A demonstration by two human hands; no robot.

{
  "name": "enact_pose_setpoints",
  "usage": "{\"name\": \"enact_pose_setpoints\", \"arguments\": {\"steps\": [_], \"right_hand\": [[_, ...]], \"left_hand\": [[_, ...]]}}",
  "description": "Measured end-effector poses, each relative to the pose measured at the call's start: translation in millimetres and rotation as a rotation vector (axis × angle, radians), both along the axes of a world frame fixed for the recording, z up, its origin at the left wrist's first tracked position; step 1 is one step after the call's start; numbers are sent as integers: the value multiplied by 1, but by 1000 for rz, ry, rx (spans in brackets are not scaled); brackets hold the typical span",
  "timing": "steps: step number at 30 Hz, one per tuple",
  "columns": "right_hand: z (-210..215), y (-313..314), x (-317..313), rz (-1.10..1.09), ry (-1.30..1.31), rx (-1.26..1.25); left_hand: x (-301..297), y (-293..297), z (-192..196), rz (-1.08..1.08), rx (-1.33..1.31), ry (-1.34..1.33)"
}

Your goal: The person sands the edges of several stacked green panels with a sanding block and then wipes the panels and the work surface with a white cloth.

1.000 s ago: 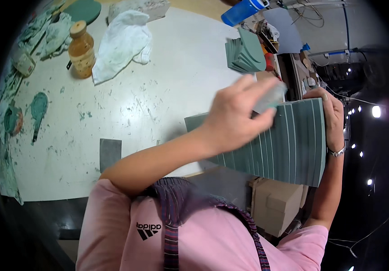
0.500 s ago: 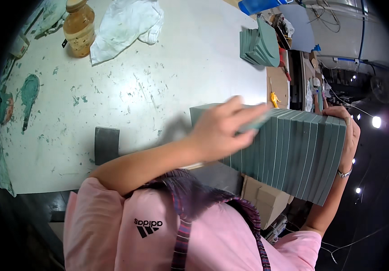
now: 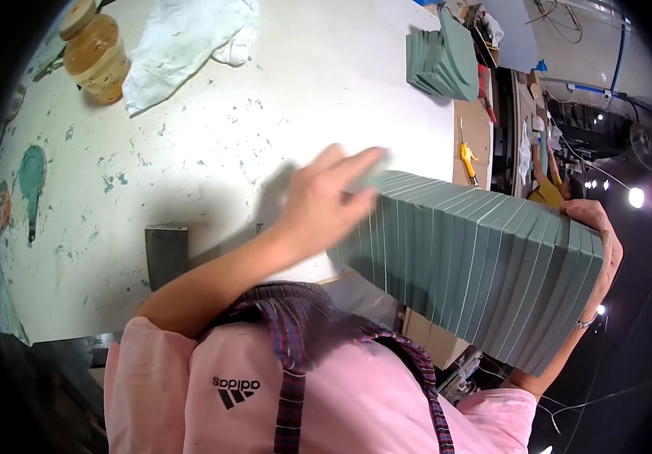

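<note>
A brown jar (image 3: 97, 57) with a tan lid stands at the far left corner of the white table (image 3: 265, 113); its side carries a pale label, too small to make out. Just beside it lies a crumpled white cloth (image 3: 186, 41). Green paint smears (image 3: 32, 178) mark the table's left edge, and a small grey block (image 3: 167, 253) sits near the front edge. At the far right of the table rests a pile of green shaped pieces (image 3: 441, 60), and a yellow-handled tool (image 3: 467, 159) lies on a brown board just past the table's right edge.

A long row of thin grey-green slabs (image 3: 477, 265), pressed face to face like a stack turned on its side, hangs in the air over the table's front right corner, slanting down to the right. The left hand (image 3: 326, 200) is laid flat against the row's left end, fingers stretched and close together, palm pushing inward. The right hand (image 3: 602, 250) clamps the opposite end, fingers curled over the last slab's upper edge, wrist bent with a thin bracelet showing. So the row is squeezed between the two hands, each bearing on an end face rather than wrapping round it, and the slabs fan slightly apart along the top
</note>
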State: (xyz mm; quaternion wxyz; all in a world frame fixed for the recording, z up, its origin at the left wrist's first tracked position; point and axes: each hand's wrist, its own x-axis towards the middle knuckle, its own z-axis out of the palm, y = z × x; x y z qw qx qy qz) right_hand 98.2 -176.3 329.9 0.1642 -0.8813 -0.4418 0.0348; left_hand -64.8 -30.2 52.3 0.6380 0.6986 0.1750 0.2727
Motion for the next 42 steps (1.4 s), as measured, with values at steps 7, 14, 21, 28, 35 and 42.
{"name": "enact_pose_setpoints", "arguments": {"steps": [7,14,21,28,35,42], "right_hand": [[2,-6,-3,-23,-10,36],[-1,-6,1,-37,-1,58],[-2,-4,-2,-41,-5,39],[-5,-3,-9,-79,-47,40],[-10,7,-13,-151,-122,-11],[-11,4,-8,-90,-24,78]], "left_hand": [[23,-15,51,28,315,-607],[20,-10,64,74,335,-685],[1,9,35,-39,168,-398],[-8,5,8,-64,101,-220],[-5,11,-20,7,122,-65],[-17,-7,-61,-41,67,197]]}}
